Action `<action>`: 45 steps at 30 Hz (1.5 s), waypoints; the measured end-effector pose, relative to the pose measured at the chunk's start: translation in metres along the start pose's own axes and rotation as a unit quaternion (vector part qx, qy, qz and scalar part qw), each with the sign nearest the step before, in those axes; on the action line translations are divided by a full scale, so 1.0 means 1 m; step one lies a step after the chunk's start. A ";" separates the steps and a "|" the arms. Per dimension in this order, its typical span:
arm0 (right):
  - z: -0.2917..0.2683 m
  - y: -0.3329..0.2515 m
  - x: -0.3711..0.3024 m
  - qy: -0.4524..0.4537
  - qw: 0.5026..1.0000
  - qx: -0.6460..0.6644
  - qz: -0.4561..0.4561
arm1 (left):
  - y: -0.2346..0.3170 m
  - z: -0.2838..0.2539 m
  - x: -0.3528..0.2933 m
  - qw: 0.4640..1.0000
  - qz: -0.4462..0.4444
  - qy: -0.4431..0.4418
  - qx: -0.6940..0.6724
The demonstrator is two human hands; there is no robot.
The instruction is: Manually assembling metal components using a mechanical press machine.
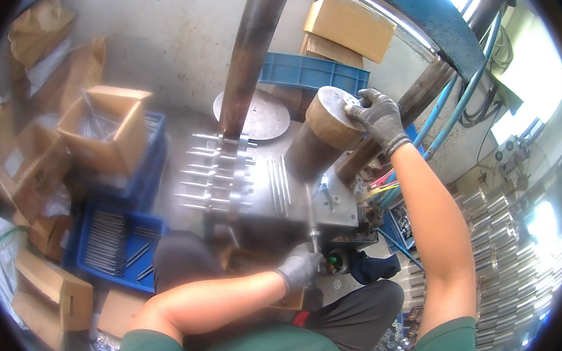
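Note:
My left hand, in a grey glove, is closed around the lower end of a thin metal rod at the front edge of a steel machine table. The rod runs up toward a big brown cylinder with a flat metal top. My right hand, also gloved, rests on that top's right edge, fingers bent over a small white part I cannot make out. A few loose rods lie on the table, and a rack of rods stands to their left.
A thick dark column rises behind the rack. Blue crates of metal rods and open cardboard boxes sit at the left. Blue hoses and a rusty post run at the right, with stacked shiny tubes beyond.

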State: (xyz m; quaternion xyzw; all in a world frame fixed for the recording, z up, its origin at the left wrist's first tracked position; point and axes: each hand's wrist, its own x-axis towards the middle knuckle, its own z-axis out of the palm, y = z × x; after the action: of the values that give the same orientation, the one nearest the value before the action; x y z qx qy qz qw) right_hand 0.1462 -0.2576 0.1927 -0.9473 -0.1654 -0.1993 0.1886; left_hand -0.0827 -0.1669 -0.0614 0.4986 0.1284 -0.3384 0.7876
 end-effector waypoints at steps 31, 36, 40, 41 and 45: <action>-0.192 0.104 -0.361 -0.166 0.970 -0.175 0.023 | 0.086 -0.013 -0.025 0.930 0.349 0.002 0.111; -0.177 0.117 -0.321 0.129 0.962 -0.220 -0.094 | 0.185 0.009 -0.021 0.846 0.521 -0.038 0.104; -0.183 0.113 -0.259 0.244 0.943 -0.192 -0.121 | 0.276 -0.014 0.007 0.686 0.695 0.039 0.211; -0.185 0.116 -0.249 0.247 0.943 -0.194 -0.112 | 0.290 -0.005 0.006 0.696 0.683 0.062 0.210; -0.186 0.119 -0.214 0.206 0.956 -0.209 -0.014 | 0.332 0.015 0.009 0.739 0.644 0.115 0.164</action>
State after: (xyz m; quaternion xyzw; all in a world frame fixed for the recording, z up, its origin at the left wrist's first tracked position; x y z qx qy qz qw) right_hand -0.0516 -0.4910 0.2224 -0.9016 -0.0912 -0.4227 0.0136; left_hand 0.1415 -0.0929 0.1729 0.6192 -0.1909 0.2934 0.7029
